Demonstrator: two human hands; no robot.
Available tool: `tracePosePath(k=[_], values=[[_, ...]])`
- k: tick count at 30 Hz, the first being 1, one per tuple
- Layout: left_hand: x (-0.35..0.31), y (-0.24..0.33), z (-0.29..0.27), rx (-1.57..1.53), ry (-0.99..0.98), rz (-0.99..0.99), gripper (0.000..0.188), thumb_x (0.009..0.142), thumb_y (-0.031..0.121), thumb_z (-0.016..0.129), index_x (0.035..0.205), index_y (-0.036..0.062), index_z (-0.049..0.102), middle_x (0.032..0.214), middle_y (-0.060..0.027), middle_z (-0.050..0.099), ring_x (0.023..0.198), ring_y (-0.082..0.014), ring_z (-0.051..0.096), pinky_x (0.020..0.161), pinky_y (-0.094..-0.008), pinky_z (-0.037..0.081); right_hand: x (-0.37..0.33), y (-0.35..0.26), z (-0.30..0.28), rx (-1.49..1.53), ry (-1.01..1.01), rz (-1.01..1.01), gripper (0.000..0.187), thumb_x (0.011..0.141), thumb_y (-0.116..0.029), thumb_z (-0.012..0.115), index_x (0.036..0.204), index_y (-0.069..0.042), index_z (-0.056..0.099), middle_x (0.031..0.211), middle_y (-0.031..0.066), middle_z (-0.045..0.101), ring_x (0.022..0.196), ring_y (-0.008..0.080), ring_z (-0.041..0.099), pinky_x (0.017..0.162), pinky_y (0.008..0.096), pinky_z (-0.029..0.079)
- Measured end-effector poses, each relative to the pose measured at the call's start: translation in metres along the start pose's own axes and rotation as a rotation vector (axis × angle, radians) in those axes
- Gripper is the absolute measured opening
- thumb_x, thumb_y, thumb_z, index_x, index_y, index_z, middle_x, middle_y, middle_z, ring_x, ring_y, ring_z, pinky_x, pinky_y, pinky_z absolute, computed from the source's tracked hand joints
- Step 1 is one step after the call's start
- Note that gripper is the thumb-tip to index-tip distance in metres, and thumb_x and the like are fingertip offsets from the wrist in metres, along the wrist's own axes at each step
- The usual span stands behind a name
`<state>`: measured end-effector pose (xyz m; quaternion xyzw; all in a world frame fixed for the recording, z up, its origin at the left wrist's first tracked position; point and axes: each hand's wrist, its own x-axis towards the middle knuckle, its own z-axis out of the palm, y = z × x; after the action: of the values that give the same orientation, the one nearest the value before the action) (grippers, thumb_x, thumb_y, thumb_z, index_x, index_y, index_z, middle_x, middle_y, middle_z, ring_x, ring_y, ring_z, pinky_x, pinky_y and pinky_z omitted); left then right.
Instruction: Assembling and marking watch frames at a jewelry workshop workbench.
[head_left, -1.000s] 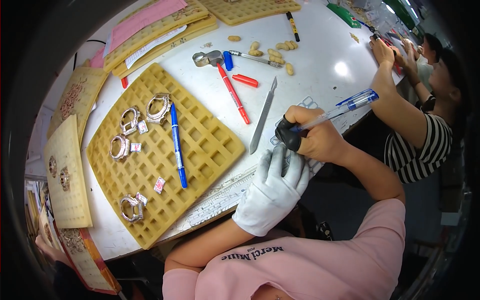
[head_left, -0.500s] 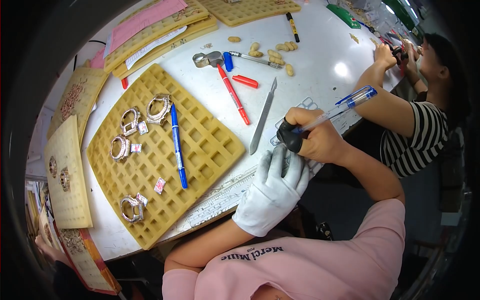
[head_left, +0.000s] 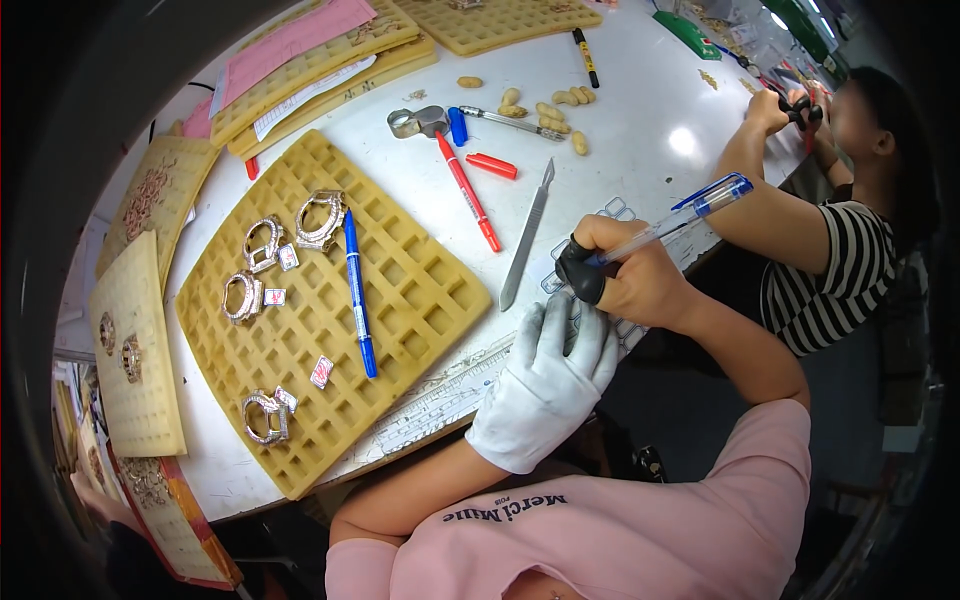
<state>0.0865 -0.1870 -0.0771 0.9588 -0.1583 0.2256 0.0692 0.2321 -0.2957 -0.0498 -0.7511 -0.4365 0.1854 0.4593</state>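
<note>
My right hand [head_left: 645, 282], with black covers on the thumb and a finger, is closed round a clear pen [head_left: 668, 224] with a blue cap on its upper end. The pen's tip is hidden behind the fingers. Under both hands lies a sheet of blue-outlined labels [head_left: 613, 208]. White-gloved, my left hand [head_left: 545, 385] rests on the sheet's near part with fingers stretched out, close to the right fingertips. A metal scalpel [head_left: 524, 245] lies just left of the hands.
Left on the white table is a yellow grid tray [head_left: 425, 290] bearing several watch cases [head_left: 320, 220], small tags and a blue marker [head_left: 356, 300]. Beyond lie a red marker [head_left: 467, 192], its cap [head_left: 491, 165], a loupe [head_left: 418, 121] and peanuts [head_left: 551, 111]. A co-worker [head_left: 840, 210] sits at right.
My two hands and the pen have hardly moved. The co-worker's hands at the far right have shifted slightly, and the whole view has drifted a little.
</note>
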Motion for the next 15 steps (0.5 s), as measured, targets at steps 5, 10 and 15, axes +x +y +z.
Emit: tracePosePath(k=[5, 10, 15], values=[[0.0004, -0.0004, 0.0019, 0.026, 0.011, 0.013, 0.034, 0.080, 0.021, 0.064, 0.109, 0.0024, 0.063, 0.112, -0.0158, 0.057, 0.109, -0.0360, 0.058, 0.088, -0.0478, 0.052, -0.0012, 0.0014, -0.0002, 0.007, 0.028, -0.006, 0.017, 0.081, -0.011, 0.067, 0.081, -0.002, 0.052, 0.075, 0.0049, 0.059, 0.068, 0.0095, 0.053, 0.062, 0.0269, 0.044], [0.0006, 0.0004, 0.0028, 0.026, 0.019, 0.001, 0.034, 0.079, 0.020, 0.064, 0.109, 0.0027, 0.063, 0.112, -0.0150, 0.057, 0.109, -0.0357, 0.058, 0.088, -0.0474, 0.052, -0.0002, 0.0010, -0.0006, -0.007, 0.028, -0.024, 0.018, 0.083, -0.014, 0.065, 0.081, -0.001, 0.052, 0.075, 0.0055, 0.058, 0.068, 0.0098, 0.052, 0.063, 0.0273, 0.044], [0.0022, -0.0008, -0.0035, 0.033, -0.024, 0.025, 0.035, 0.080, 0.019, 0.064, 0.110, 0.0028, 0.063, 0.115, -0.0164, 0.057, 0.108, -0.0349, 0.058, 0.090, -0.0479, 0.052, -0.0020, 0.0045, -0.0010, -0.028, 0.063, -0.058, 0.017, 0.083, -0.012, 0.066, 0.080, -0.002, 0.052, 0.073, 0.0036, 0.057, 0.068, 0.0079, 0.051, 0.060, 0.0258, 0.042]])
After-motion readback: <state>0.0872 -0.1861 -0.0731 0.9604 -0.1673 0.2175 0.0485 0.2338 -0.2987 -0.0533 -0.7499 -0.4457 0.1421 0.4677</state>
